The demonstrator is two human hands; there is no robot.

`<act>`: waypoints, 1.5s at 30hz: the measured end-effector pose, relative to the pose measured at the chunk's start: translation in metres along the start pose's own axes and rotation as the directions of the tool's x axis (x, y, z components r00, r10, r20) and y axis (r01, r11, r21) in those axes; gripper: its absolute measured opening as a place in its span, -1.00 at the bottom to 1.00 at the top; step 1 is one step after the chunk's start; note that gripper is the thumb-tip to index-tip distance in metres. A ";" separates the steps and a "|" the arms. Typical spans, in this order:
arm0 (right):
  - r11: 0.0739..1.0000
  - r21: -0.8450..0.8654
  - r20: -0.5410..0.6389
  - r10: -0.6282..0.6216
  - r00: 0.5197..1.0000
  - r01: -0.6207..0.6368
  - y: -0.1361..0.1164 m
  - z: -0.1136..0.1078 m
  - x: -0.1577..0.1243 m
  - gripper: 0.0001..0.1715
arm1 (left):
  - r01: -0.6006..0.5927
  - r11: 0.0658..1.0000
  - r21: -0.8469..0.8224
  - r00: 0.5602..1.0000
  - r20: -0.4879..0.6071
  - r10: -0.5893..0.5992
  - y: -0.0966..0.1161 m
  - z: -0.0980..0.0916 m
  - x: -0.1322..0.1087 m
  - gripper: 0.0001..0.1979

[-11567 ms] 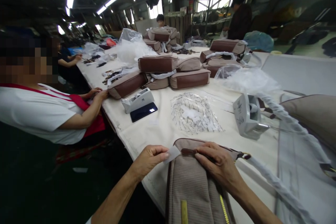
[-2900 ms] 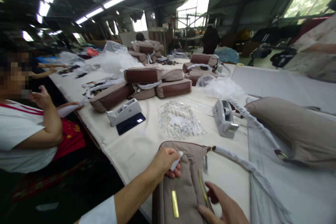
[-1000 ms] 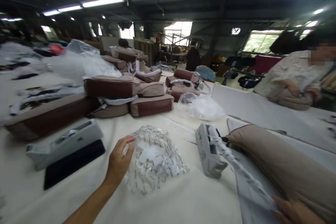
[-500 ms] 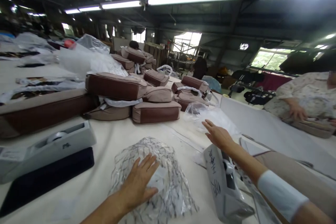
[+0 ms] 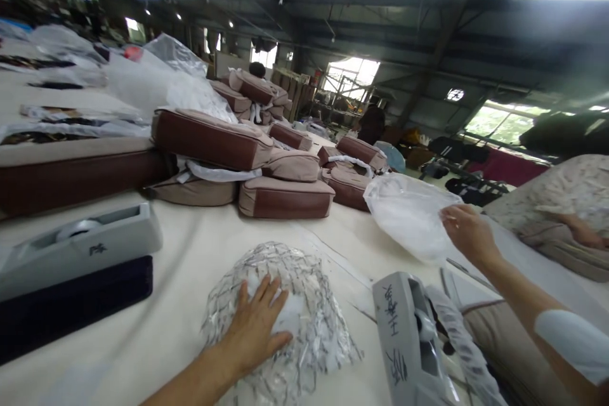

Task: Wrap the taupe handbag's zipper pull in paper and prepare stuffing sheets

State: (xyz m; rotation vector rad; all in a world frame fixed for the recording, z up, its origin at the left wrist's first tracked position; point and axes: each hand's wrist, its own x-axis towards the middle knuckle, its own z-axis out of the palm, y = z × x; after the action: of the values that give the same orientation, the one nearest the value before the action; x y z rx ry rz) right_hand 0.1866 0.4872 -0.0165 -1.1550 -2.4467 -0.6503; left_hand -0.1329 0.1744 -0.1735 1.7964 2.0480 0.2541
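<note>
My left hand (image 5: pixel 254 330) lies flat, fingers spread, on a clear plastic bag of small white tags (image 5: pixel 304 295) on the cream table (image 5: pixel 181 279). Up to the right, my right hand (image 5: pixel 469 235) pinches the edge of a white plastic bag (image 5: pixel 409 216) and holds it lifted above the table. Between my arms stands a grey tape dispenser (image 5: pixel 404 336) with black writing on its side. A beige handbag (image 5: pixel 499 349) with a wrapped strap lies below my right forearm.
Stacked brown and beige handbags (image 5: pixel 247 158) fill the table's middle and back. A second tape dispenser (image 5: pixel 80 247) and a dark phone (image 5: pixel 71 298) lie at the left. A person in a patterned top (image 5: pixel 552 203) works at the right. Heaps of clear plastic (image 5: pixel 157 82) sit behind.
My right hand has reached further over the dispenser, taken hold of the white plastic bag and lifted it. My left hand stays flat on the bag of tags.
</note>
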 end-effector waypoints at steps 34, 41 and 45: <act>0.810 -0.107 0.012 -0.579 0.815 0.577 -0.050 -0.124 -0.130 -0.47 | -0.154 0.984 -0.094 0.821 -0.566 0.075 0.155 -0.121 0.131 -0.79; 0.979 0.183 0.101 -0.114 0.988 0.094 -0.152 -0.122 -0.069 -0.61 | -0.119 0.991 -0.053 0.792 -0.608 0.062 0.156 -0.129 0.108 -0.80; 0.962 0.188 0.411 0.108 0.905 -0.200 -0.168 -0.057 -0.027 -0.40 | -0.133 0.990 -0.053 0.798 -0.598 0.076 0.159 -0.129 0.093 -0.81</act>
State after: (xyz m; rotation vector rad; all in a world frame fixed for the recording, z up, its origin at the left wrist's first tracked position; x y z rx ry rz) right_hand 0.0774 0.3456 -0.0246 -1.4840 -2.6252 -0.0838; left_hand -0.0505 0.3062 -0.0110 1.9394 2.2755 1.0537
